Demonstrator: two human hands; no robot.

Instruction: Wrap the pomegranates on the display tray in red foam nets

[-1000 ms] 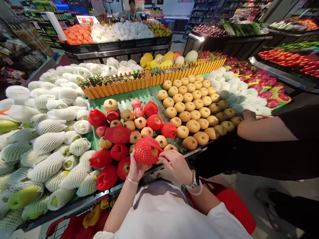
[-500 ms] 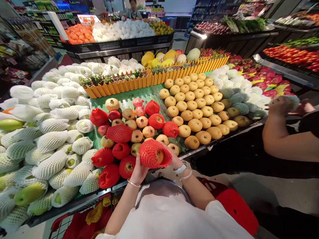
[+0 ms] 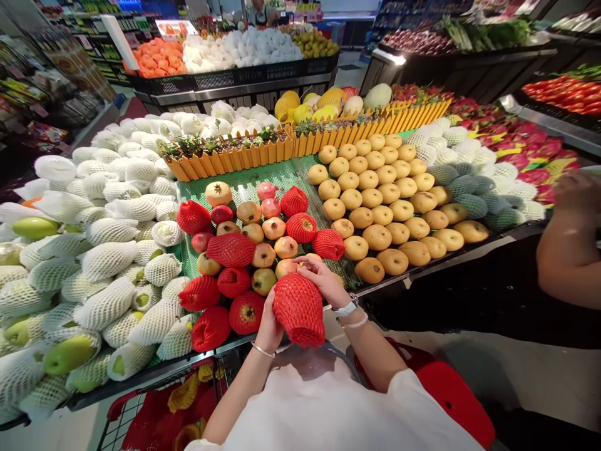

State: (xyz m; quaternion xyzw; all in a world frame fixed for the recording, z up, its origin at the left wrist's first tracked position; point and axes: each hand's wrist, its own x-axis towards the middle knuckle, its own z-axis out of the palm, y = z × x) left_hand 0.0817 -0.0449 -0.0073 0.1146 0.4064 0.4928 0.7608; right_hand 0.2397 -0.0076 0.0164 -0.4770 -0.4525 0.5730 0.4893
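Observation:
A pomegranate in a red foam net (image 3: 299,307) is held in front of my chest, the net's frilled open end pointing down toward me. My left hand (image 3: 270,327) is closed round its left side. At the upper right, my right hand (image 3: 325,279) grips it with bent fingers over its top; part of those fingers' contact is hidden. Just beyond lie loose pomegranates (image 3: 263,255) and several others in red nets (image 3: 231,250) on a green mat (image 3: 190,188).
White-netted fruit (image 3: 110,260) fills the left side. Rows of round tan fruit (image 3: 377,237) lie to the right. A yellow picket planter (image 3: 235,158) borders the back. Below left is a shopping cart (image 3: 123,410). Another person's arm (image 3: 568,250) shows at the right edge.
The netted pomegranate has been turned and tipped, so its crown end no longer faces up. My right hand has moved up onto its top. The other person's arm has shifted right.

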